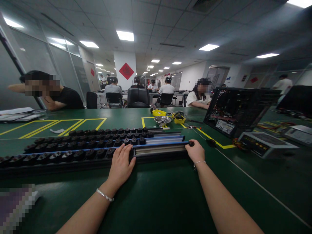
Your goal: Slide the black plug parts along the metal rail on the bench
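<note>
Three long black rails (pixel 161 150) lie side by side across the bench, with blue strips along them and rows of black plug-like pieces (pixel 79 154) showing metal on top. My left hand (pixel 121 160) rests on the nearest row where the pieces end, fingers stretched out and thumb apart. It partly covers the last pieces. At the right end of that rail, my right hand (pixel 196 151) is closed with thumb and forefinger around a small black piece (pixel 191 143). Its other fingers are curled out of sight. The rail's right stretch between my hands shows a bare metal channel.
Behind the rails stand a metal bowl (pixel 162 120) and yellow bins (pixel 159 112) with cables. An opened computer case (pixel 234 110) and a power supply (pixel 266 144) stand at right. Papers (pixel 17 114) lie at left. People sit across the green bench (pixel 156 198).
</note>
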Demonstrator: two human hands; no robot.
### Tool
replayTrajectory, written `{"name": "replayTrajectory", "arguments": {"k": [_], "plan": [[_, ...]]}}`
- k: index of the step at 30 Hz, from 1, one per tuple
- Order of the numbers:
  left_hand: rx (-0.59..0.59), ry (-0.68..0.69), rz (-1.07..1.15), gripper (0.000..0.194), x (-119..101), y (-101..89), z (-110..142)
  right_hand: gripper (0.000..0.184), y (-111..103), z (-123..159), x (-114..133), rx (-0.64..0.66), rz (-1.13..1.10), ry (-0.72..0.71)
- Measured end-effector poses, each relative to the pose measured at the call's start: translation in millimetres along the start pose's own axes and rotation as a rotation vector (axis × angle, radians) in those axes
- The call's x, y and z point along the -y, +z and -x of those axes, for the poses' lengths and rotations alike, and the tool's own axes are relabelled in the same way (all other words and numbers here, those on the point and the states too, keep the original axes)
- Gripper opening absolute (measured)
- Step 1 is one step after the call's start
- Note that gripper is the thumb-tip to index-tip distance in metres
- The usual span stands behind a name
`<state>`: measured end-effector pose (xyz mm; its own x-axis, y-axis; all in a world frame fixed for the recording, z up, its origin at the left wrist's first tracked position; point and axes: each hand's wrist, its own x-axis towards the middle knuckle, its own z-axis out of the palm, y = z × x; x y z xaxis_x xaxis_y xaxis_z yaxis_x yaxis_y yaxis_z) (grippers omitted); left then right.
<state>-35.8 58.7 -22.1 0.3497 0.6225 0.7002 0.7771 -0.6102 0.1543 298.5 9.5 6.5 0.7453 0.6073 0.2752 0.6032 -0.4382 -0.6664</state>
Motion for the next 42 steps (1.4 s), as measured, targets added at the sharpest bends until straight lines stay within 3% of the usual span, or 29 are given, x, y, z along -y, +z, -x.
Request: {"name": "replayTrajectory", "arguments": {"k": [21,25,27,31,36,42], "plan": [[0.023,-0.004,-0.011,0.047,1.5,0.1,0.3,0.044,-9.7,-6.3,-3.8,-0.029,0.018,0.069],[0.017,0.000,-0.016,0.046,0.5,-0.1,-0.1,0.042,-9.0,-15.8,-17.0,-0.075,-0.018,0.069],[0.022,-0.007,-0.019,0.045,-0.6,-0.9,-0.4,0.041,-11.8,-23.2,-32.2,-0.141,-0.068,0.155],[0.031,-0.018,-0.008,0.045,-2.5,-2.2,-0.8,0.047,-21.8,-35.0,-62.3,-0.152,-0.254,0.384],[0.040,-0.028,0.000,0.046,-3.9,-2.6,-0.7,0.045,-22.6,-36.9,-65.9,-0.190,-0.104,0.327],[0.047,-0.056,0.016,0.046,-10.1,-7.0,-1.9,0.047,-13.0,-49.3,-62.3,-0.157,0.045,0.375]]}}
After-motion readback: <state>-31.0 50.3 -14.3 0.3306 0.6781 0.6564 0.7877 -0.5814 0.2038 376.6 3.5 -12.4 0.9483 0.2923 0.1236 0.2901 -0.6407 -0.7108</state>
